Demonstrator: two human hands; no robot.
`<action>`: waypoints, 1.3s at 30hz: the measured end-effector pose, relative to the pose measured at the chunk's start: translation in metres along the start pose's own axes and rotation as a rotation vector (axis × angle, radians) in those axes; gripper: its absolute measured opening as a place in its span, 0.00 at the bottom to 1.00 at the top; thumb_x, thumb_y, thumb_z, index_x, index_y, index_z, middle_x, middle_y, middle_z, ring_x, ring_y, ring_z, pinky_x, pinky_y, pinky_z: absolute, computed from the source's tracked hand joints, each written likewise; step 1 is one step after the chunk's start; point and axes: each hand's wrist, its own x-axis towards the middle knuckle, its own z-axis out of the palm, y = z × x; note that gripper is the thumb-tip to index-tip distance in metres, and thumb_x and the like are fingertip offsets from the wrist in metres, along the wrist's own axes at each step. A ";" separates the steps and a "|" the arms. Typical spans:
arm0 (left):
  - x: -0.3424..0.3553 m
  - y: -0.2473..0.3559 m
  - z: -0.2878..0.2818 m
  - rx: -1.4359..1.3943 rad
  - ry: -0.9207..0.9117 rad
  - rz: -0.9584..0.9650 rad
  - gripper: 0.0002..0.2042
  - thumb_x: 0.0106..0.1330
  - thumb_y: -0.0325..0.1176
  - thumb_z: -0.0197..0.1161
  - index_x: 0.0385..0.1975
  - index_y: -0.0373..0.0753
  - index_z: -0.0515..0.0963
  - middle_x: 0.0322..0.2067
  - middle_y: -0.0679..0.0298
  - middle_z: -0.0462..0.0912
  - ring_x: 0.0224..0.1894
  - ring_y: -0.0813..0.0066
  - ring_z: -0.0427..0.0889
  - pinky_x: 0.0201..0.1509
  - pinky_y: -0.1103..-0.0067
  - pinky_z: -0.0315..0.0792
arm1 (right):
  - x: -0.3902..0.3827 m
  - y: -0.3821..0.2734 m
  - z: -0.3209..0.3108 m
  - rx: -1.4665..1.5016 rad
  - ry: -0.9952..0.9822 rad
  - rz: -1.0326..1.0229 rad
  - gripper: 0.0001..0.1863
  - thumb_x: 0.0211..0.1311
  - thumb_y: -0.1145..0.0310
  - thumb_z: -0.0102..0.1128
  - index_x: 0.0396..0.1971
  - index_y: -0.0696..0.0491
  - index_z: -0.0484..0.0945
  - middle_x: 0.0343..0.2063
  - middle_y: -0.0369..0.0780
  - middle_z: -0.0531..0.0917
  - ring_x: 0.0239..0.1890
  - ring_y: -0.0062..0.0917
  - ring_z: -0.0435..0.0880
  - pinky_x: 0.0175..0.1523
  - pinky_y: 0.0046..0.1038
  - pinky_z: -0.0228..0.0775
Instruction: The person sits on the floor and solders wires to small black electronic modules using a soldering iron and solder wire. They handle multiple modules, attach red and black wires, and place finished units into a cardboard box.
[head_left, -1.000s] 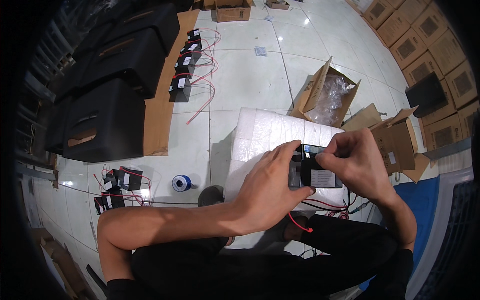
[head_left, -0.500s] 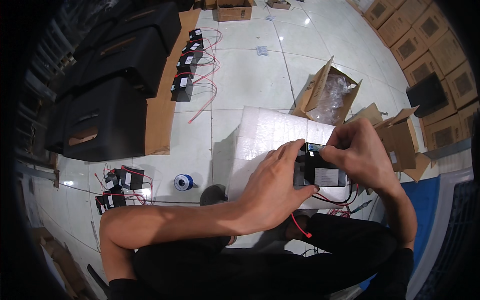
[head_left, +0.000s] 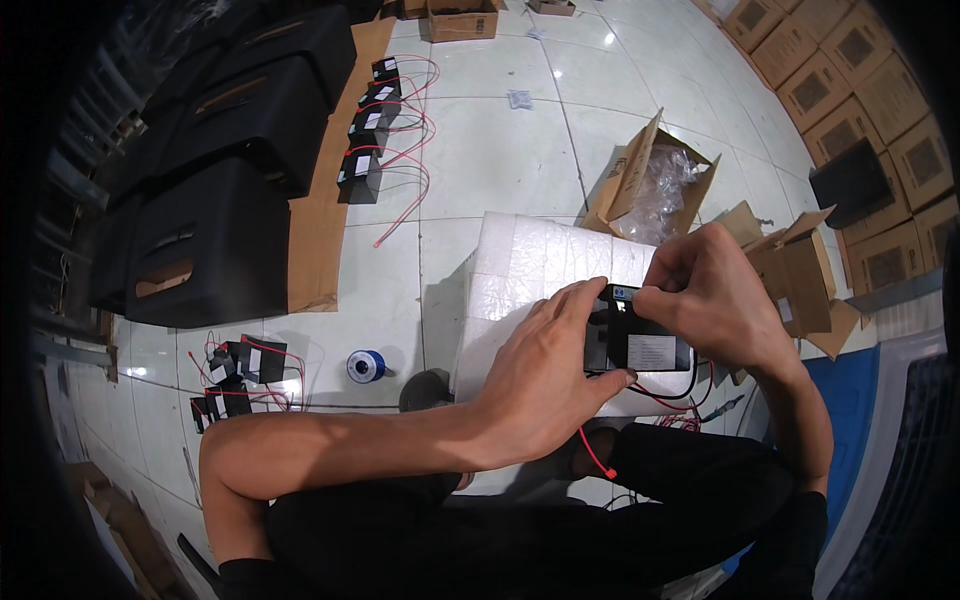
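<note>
A black battery pack [head_left: 648,330] with a white printed label lies on a white foam-covered block [head_left: 520,255]. My left hand [head_left: 545,350] grips its left side, fingers over the far edge and thumb at the near edge. At the pack's far end is a small blue-green sticker [head_left: 622,293]. My right hand [head_left: 700,295] is closed in a pinch beside that sticker; whatever its fingertips hold is hidden. Black and red leads [head_left: 672,397] curve from the pack's right side, and a red wire end [head_left: 608,470] hangs below my left hand.
Several similar wired packs stand in a row [head_left: 368,130] at far left; more lie in a cluster [head_left: 245,365] at near left. A blue spool [head_left: 366,366] sits on the floor. Black housings [head_left: 210,240] line the left. An open carton [head_left: 650,190] of clear plastic stands beyond the block.
My right hand has shifted slightly left along the pack's far end, over the sticker area. The left hand keeps its grip, and the pack stays in place.
</note>
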 end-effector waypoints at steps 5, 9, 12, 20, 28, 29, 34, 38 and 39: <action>0.000 -0.003 0.001 0.011 0.008 0.014 0.40 0.58 0.38 0.74 0.66 0.30 0.60 0.56 0.39 0.74 0.61 0.45 0.75 0.64 0.62 0.70 | -0.006 -0.005 -0.001 0.001 -0.008 -0.020 0.16 0.48 0.69 0.65 0.20 0.71 0.80 0.12 0.46 0.75 0.17 0.22 0.75 0.26 0.30 0.71; 0.000 -0.005 0.003 0.007 0.040 0.053 0.39 0.58 0.38 0.74 0.66 0.32 0.61 0.55 0.39 0.74 0.61 0.44 0.75 0.64 0.63 0.70 | -0.010 -0.007 0.000 -0.012 0.024 -0.029 0.15 0.49 0.69 0.64 0.21 0.71 0.80 0.12 0.47 0.76 0.17 0.22 0.75 0.27 0.30 0.71; -0.001 -0.006 0.003 0.041 0.102 0.147 0.38 0.57 0.37 0.74 0.66 0.34 0.62 0.54 0.39 0.75 0.59 0.43 0.75 0.63 0.62 0.71 | -0.013 -0.008 0.001 -0.021 0.027 -0.017 0.15 0.48 0.68 0.64 0.21 0.70 0.81 0.12 0.45 0.77 0.17 0.21 0.75 0.26 0.29 0.69; -0.001 -0.005 -0.001 0.032 0.076 0.169 0.37 0.57 0.37 0.74 0.65 0.36 0.63 0.48 0.41 0.79 0.52 0.42 0.80 0.55 0.61 0.74 | -0.019 -0.009 0.004 0.000 0.034 -0.033 0.14 0.50 0.71 0.63 0.24 0.70 0.82 0.13 0.49 0.79 0.17 0.24 0.79 0.28 0.31 0.73; -0.001 -0.008 0.000 0.013 0.075 0.175 0.37 0.57 0.36 0.74 0.65 0.36 0.63 0.49 0.42 0.79 0.53 0.43 0.79 0.56 0.61 0.73 | -0.022 -0.006 0.008 -0.020 0.055 -0.042 0.12 0.50 0.71 0.63 0.20 0.68 0.79 0.12 0.42 0.76 0.16 0.19 0.73 0.23 0.27 0.65; -0.001 -0.008 0.001 0.013 0.073 0.169 0.37 0.57 0.36 0.74 0.65 0.36 0.63 0.49 0.42 0.79 0.53 0.42 0.79 0.56 0.61 0.73 | -0.022 -0.005 0.009 -0.006 0.057 -0.047 0.12 0.50 0.71 0.63 0.20 0.67 0.78 0.11 0.39 0.75 0.16 0.16 0.70 0.22 0.25 0.61; 0.000 -0.007 0.000 -0.009 0.081 0.197 0.34 0.57 0.35 0.74 0.62 0.35 0.65 0.47 0.43 0.80 0.49 0.41 0.80 0.53 0.61 0.74 | -0.029 -0.005 0.010 0.024 0.043 -0.078 0.12 0.55 0.71 0.65 0.28 0.68 0.82 0.11 0.38 0.76 0.15 0.14 0.70 0.22 0.25 0.62; -0.001 -0.005 -0.002 -0.021 0.076 0.177 0.31 0.57 0.34 0.73 0.59 0.35 0.66 0.45 0.43 0.81 0.45 0.42 0.82 0.50 0.60 0.74 | -0.031 -0.004 0.013 -0.078 0.045 -0.087 0.11 0.58 0.72 0.66 0.34 0.66 0.85 0.12 0.40 0.77 0.15 0.15 0.71 0.22 0.26 0.62; -0.001 -0.005 -0.002 -0.026 0.064 0.178 0.31 0.57 0.34 0.73 0.59 0.35 0.66 0.45 0.44 0.81 0.46 0.42 0.82 0.50 0.60 0.74 | -0.032 -0.003 0.014 -0.090 0.059 -0.124 0.10 0.58 0.73 0.66 0.34 0.66 0.85 0.12 0.41 0.77 0.14 0.15 0.71 0.23 0.26 0.63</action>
